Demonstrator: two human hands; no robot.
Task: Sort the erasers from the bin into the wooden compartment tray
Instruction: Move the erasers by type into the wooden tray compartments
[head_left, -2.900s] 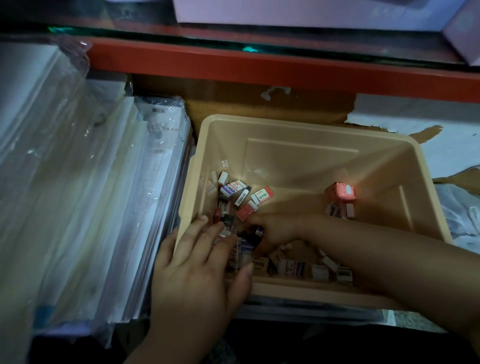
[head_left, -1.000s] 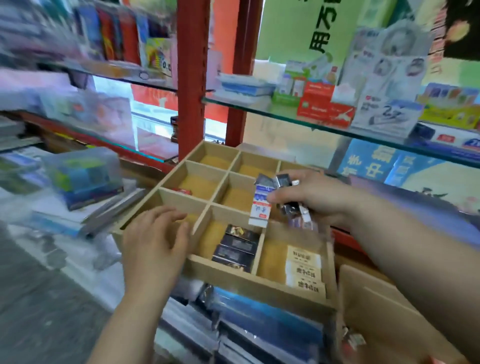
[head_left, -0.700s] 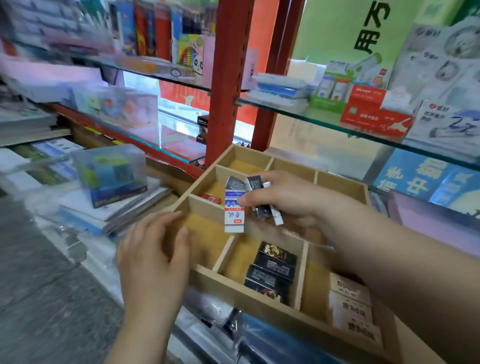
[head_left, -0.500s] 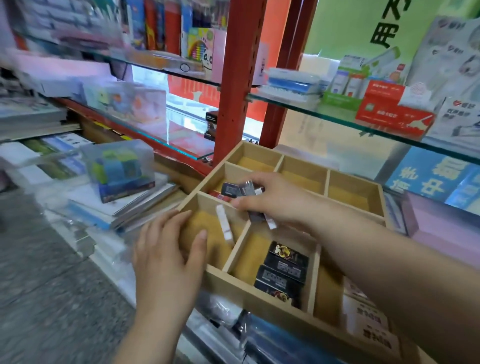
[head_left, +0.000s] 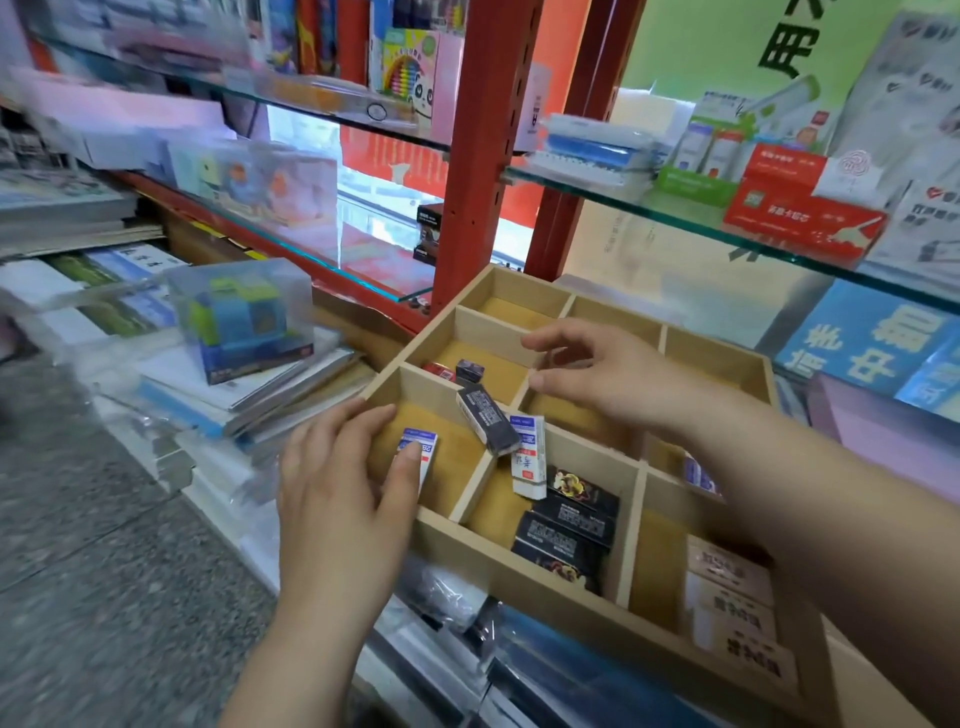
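The wooden compartment tray (head_left: 524, 571) sits on stacked goods. My left hand (head_left: 337, 493) rests on its near-left corner, the thumb touching a white-and-blue eraser (head_left: 422, 451) in the near-left compartment. My right hand (head_left: 613, 379) hovers over the tray's middle, fingers relaxed and empty. A black eraser (head_left: 488, 418) lies tilted across a divider. Beside it a white eraser (head_left: 528, 460) leans in the near-middle compartment on several black erasers (head_left: 566, 525). Beige erasers (head_left: 727, 597) fill the near-right compartment. A small black eraser (head_left: 470, 370) lies in the middle-left one. The bin is out of view.
A red shelf post (head_left: 478, 156) rises just behind the tray. Glass shelves (head_left: 675, 208) with boxed stationery run above it. A clear box of toys (head_left: 244, 317) sits on stacked books to the left. Grey floor lies at the lower left.
My right hand let go of the bundle of erasers; they dropped into the tray's left and middle compartments. My left thumb moved onto the white-and-blue eraser. The view shifted closer.
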